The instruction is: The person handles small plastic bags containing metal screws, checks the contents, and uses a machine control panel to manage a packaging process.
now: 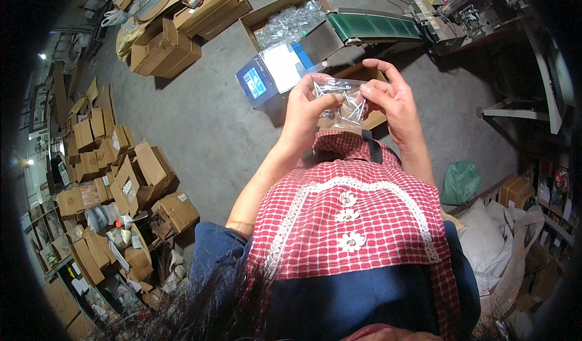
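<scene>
A small clear plastic bag [343, 120] of silvery screws is held up between my two hands, above the red checked apron. My left hand [306, 106] grips its left side, with the thumb laid across the front of the bag. At the upper right corner, my right hand [391, 101] pinches the bag between thumb and fingers, while one finger sticks out above. The screws [354, 106] lie in a jumble inside the plastic. Behind the hands sits an open cardboard box [376, 120], mostly hidden by them.
A blue device with a lit screen [255, 83] stands beyond my left hand. Behind it, a carton [248, 26] holds many clear bags, at the end of a green conveyor belt [376, 27] leading from a machine [433, 16]. Cardboard boxes [163, 53] pile up at left; a green bag [461, 182] lies at right.
</scene>
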`<state>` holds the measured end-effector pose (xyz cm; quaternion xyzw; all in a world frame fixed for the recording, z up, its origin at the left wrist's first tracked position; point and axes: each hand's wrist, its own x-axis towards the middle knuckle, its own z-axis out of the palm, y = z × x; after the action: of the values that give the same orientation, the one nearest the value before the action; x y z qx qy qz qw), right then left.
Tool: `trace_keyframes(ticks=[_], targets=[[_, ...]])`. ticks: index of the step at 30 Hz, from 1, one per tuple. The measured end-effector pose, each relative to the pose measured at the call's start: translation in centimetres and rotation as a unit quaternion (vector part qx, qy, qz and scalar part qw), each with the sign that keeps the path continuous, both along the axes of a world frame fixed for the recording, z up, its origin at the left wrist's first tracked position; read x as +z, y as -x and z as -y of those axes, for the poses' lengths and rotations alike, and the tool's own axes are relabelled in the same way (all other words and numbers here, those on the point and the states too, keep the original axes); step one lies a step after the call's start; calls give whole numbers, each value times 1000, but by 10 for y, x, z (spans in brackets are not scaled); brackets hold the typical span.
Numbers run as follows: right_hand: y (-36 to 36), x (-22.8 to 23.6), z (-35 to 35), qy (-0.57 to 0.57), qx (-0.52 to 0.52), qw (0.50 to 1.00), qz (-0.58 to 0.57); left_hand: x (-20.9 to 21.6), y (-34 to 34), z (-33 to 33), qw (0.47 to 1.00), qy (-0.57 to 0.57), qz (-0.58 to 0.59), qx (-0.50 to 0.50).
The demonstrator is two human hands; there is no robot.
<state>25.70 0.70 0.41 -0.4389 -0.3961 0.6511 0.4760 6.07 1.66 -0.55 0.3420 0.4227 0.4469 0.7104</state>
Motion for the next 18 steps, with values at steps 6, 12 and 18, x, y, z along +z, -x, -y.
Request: trace_keyframes(ticks=[6,12,18], targets=[[7,1,0,4,-11,1000,7,-3,1,-1,999,-28,-22,-8],[7,-6,-1,-43,-10,999,20,-3,1,-2,998,-25,-15,-55],[-1,4,-2,-38,-25,999,22,3,1,-2,1000,2,12,-19]])
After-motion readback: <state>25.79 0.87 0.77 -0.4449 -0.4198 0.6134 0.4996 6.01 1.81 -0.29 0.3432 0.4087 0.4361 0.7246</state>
